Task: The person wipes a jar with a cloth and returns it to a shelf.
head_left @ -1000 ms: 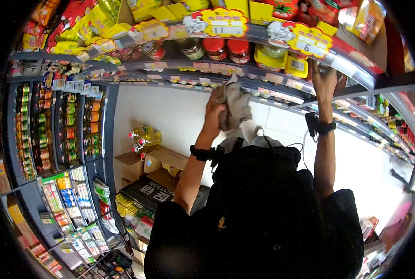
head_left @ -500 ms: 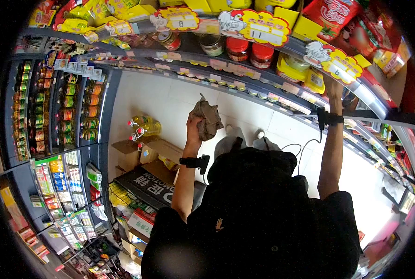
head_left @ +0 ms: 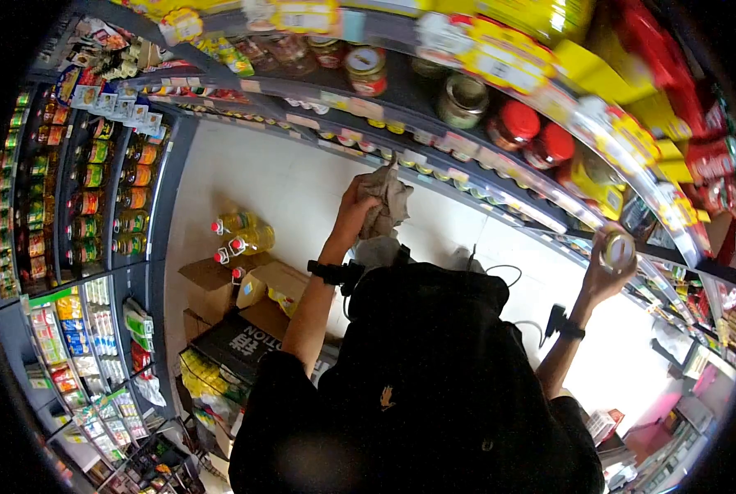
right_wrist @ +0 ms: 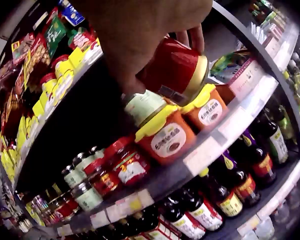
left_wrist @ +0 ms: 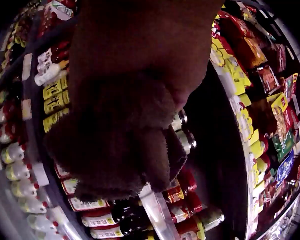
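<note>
My left hand [head_left: 351, 218] grips a crumpled grey-brown cloth [head_left: 391, 202] in front of the lower shelf edges. In the left wrist view this cloth [left_wrist: 102, 150] is dark and bunched under the fingers. My right hand [head_left: 602, 284] holds a jar [head_left: 617, 252], its round gold end facing up toward the head camera. A red label wraps the jar [right_wrist: 172, 67] in the right wrist view, where it is tilted just above orange tubs with yellow lids [right_wrist: 167, 137]. A pale-labelled jar [right_wrist: 145, 107] stands beside those tubs, partly hidden by the hand.
Red-lidded jars [head_left: 516, 123] and a glass jar [head_left: 463, 100] stand on the shelf, below price tags [head_left: 508, 62]. Dark sauce bottles [right_wrist: 230, 197] fill the shelf underneath. Oil bottles [head_left: 248, 239] and an open cardboard box [head_left: 207, 284] sit on the floor at left.
My right hand has come out from the shelf, where it was partly hidden, and now holds the jar in view. The left hand keeps the cloth. The head view has shifted.
</note>
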Available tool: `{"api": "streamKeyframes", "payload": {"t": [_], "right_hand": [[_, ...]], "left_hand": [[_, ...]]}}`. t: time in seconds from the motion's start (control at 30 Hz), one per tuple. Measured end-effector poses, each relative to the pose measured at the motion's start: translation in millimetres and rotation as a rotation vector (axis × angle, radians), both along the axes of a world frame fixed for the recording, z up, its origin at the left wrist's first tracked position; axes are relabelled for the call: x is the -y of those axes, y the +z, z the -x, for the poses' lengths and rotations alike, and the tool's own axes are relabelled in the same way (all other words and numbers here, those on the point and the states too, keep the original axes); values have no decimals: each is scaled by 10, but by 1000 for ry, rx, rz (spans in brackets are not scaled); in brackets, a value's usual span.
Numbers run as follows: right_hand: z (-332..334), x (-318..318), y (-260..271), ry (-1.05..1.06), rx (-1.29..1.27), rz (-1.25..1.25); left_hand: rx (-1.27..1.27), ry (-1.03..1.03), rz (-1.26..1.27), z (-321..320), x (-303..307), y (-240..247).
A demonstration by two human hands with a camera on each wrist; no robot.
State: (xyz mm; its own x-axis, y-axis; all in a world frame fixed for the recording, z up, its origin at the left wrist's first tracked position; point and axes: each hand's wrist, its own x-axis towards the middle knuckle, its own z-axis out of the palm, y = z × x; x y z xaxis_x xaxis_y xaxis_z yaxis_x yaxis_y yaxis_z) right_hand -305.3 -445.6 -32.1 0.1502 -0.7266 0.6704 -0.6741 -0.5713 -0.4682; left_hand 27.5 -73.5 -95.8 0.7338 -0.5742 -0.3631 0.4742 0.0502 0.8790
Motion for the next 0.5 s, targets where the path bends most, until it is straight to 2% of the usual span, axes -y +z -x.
{"api": "streamKeyframes", "payload": {"t": [0.07,0.13,0.17,0.2,0.23,0.27,0.3,0.33,0.37,0.4,0.43,0.47,0.5], "right_hand": [[-118,-533,-34,-28,-66,-115],[-130,-791,-373,209,49,-242],[-405,-1082,-226,328,458,-717],[-682,-1405,-118,345,89,-495],[-984,-1599,-72,419,24,-508],[-1390,-1819,68,491,-64,-392],[-1772,-1973,203,557,-116,-489],[-2172,-2139,239,691,2,-491],[-2599,-2302,482,711,-162,-416],[-3237,-2506,742,721,-364,-466],[-3511,-2566,717,814,-319,-388],[-3533,-2609,779,894,-179,-422],[-3904,-2558,799,930,-295,-385]], "left_hand": [[129,-79,-85,-359,-257,44],[186,-120,-70,-767,-546,-67],[194,-128,-94,-913,-669,3],[201,-139,-123,-1020,-781,79],[202,-109,-138,-1140,-871,125],[195,-111,-133,-1233,-979,132],[188,-95,-117,-1326,-1084,133],[181,-76,-98,-1410,-1164,114],[217,-86,-116,-1488,-1242,67],[196,-77,-93,-1546,-1331,-99],[230,-17,-33,-1566,-1397,-246],[277,36,12,-1588,-1347,-301],[236,-118,-31,-1732,-1282,-152]]}}
